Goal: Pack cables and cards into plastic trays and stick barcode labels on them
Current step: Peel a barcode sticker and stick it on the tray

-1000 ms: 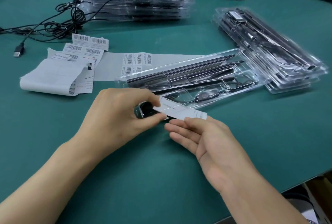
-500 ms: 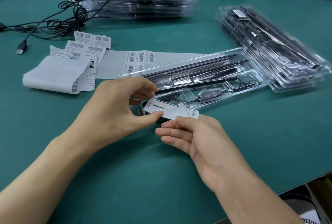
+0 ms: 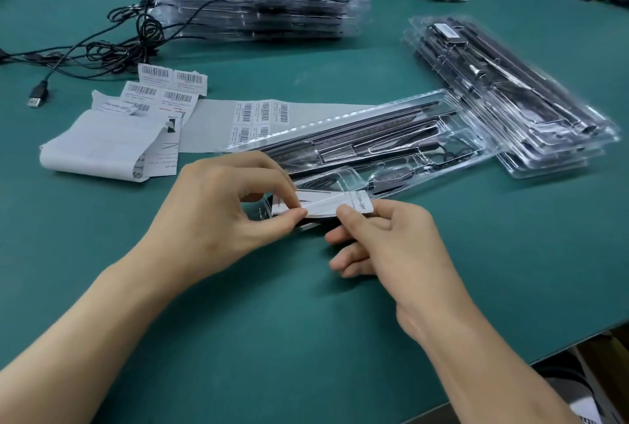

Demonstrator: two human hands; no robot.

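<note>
1. Plastic tray (image 3: 391, 137), mid-frame on the counter (image 3: 306, 321), with a dark cable (image 3: 454, 151) lying in it. We judge it light enough to skid if pushed.
2. Label sheet (image 3: 262, 117), left of centre: the barcodes are too small to read.
3. Left hand (image 3: 221, 216) and right hand (image 3: 384, 246) each pinch one end of the card (image 3: 326, 205) over the tray's near-left pocket. Going in skewed, it could bend or catch the rim.
4. On the card's right end we read only "Light".
</note>
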